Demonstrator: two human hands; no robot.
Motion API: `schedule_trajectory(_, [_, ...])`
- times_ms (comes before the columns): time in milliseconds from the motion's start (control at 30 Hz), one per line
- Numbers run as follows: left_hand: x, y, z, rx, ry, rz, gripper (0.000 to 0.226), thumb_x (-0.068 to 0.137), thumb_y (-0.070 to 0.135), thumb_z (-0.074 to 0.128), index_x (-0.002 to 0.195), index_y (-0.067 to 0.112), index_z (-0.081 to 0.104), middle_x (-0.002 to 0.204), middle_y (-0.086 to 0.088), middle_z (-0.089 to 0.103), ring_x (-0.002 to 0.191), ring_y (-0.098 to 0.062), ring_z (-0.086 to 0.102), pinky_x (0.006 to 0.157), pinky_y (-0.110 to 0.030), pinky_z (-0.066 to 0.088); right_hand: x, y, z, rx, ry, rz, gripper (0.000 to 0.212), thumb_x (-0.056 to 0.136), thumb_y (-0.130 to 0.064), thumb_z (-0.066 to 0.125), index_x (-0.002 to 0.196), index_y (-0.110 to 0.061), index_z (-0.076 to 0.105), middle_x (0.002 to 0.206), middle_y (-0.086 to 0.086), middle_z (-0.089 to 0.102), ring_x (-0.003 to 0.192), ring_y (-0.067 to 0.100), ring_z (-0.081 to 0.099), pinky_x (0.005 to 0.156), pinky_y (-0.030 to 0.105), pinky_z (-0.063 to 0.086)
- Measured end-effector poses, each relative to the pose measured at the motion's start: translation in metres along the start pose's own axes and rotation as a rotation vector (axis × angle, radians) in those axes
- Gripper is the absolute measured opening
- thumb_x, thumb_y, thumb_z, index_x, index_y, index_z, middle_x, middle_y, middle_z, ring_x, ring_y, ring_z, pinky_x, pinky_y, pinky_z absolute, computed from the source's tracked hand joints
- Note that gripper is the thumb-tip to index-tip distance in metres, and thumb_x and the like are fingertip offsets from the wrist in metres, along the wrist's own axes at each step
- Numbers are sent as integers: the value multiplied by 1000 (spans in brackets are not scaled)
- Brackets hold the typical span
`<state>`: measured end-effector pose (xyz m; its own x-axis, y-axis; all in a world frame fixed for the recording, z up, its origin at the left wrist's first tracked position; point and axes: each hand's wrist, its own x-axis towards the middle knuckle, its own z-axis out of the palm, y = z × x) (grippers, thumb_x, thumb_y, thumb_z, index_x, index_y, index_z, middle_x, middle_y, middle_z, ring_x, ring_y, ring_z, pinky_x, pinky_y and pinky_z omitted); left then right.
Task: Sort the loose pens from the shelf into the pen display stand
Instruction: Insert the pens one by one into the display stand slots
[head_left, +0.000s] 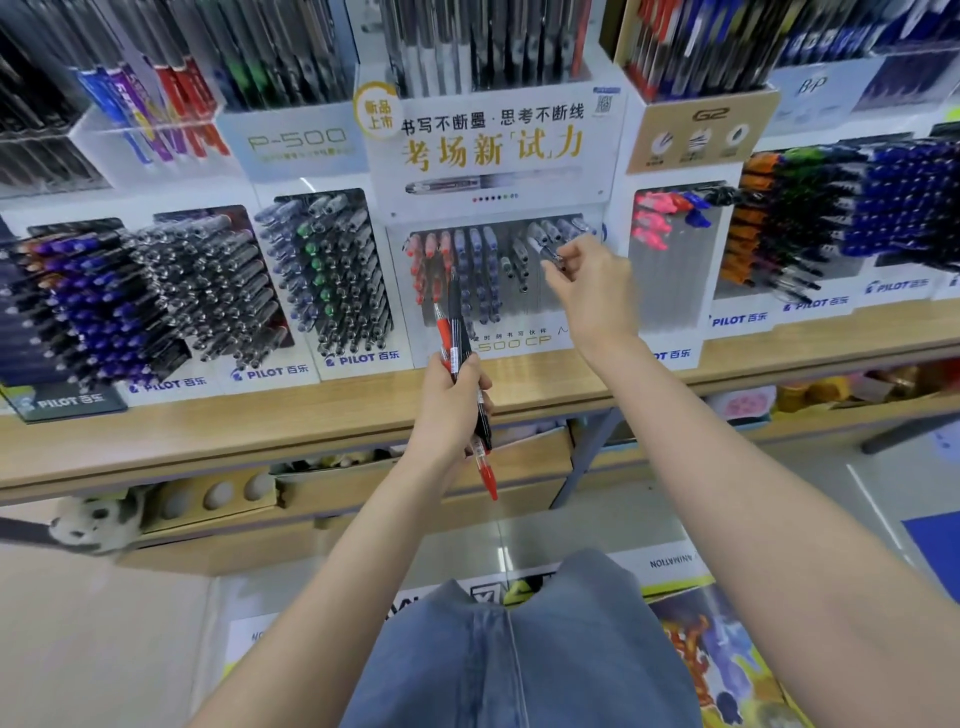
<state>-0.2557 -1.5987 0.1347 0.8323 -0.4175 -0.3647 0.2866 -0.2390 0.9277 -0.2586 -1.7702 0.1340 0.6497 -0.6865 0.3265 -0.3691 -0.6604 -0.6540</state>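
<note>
gripping a bundle of red and black pens (456, 340) in the left hand (451, 410), fingers curled round it, above the front edge of the wooden shelf (260, 423). pinching one clear grey-capped pen (544, 252) between thumb and fingertips of the right hand (589, 283), up at the top right rows of the pen display stand (498, 156), just beside grey pens (551, 229) slotted there.

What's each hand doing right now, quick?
Left hand: grips a bundle of red and black pens.
Right hand: pinches a grey pen at the display stand.
</note>
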Motion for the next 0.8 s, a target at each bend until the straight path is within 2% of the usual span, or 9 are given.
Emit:
schedule_trajectory(100, [-1,2,-2,-32,0,7,10,101,25,37,94,19,42,78,2,49,61,-11,45,58,-24,36,6,-3,7,30,4,24,24,90,-22,60,106,-4,61,90,6,65,78,17,57,72,29,48])
schedule_trajectory(233, [1,6,-3,-27,9,8,11,101,26,36,94,18,41,77,2,48,61,-10,45,53,-21,36,-1,-5,13,83,10,7,25,92,-21,56,110,-3,63,95,9,68,86,19,62,79,28,50])
schedule_trajectory(333, [5,6,-2,-8,8,9,12,101,27,37,92,19,41,77,1,49,62,-12,45,52,-23,36,-3,-1,13,147,51,44,20,91,-19,58,102,-3,63,91,8,68,84,18,63,77,25,50])
schedule_trajectory(467, [7,8,3,-30,1,9,10,100,25,38,99,16,41,77,2,50,62,-11,46,57,-24,38,9,-2,15,96,28,80,20,90,-24,60,92,-5,66,83,6,68,78,18,63,72,29,50])
schedule_trajectory(600, [5,9,4,-42,-12,11,8,100,24,38,97,18,42,77,3,49,61,-10,45,59,-22,38,15,-7,18,79,17,106,21,89,-24,62,84,-5,68,76,7,68,72,19,63,66,27,48])
schedule_trajectory(800, [6,8,1,-3,-13,21,9,100,26,38,96,18,42,78,3,50,61,-10,46,58,-24,38,16,-6,21,119,12,142,19,88,-24,63,89,-6,66,75,3,65,74,17,62,66,26,46])
